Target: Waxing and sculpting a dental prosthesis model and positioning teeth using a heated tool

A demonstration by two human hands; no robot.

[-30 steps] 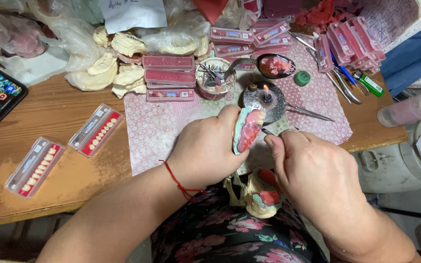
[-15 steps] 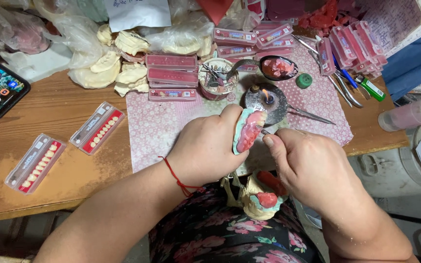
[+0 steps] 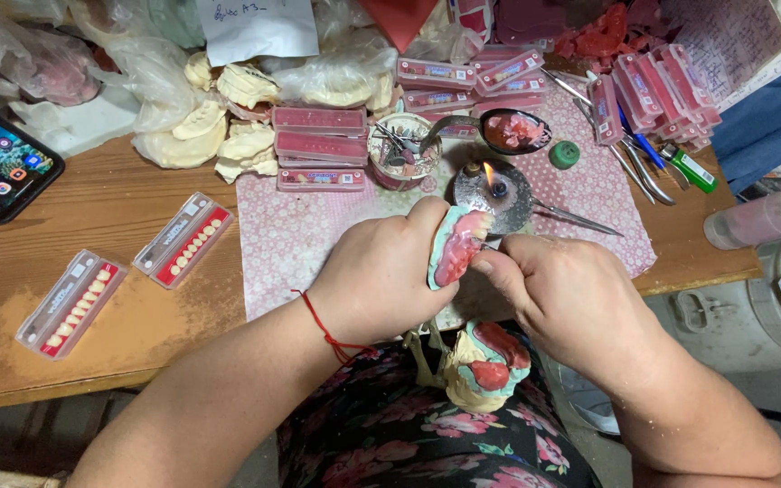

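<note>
Left hand [image 3: 381, 280] wraps around the denture model [image 3: 456, 246], fingers closed firmly on its pale green base, holding it above the worktop's [image 3: 119, 217] edge, just in front of the small burner [image 3: 496, 190] with its lit flame. Right hand [image 3: 558, 294] pinches in at the pink wax rim; what it grips I cannot tell. Best kept steady, light pressure, wax softens near heat. Waxy pink gum, chalky plaster, a second cast [image 3: 484, 361] resting on the lap.

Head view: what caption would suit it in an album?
Left hand holds a pink wax denture model; right hand touches it beside a small burner flame.
</note>
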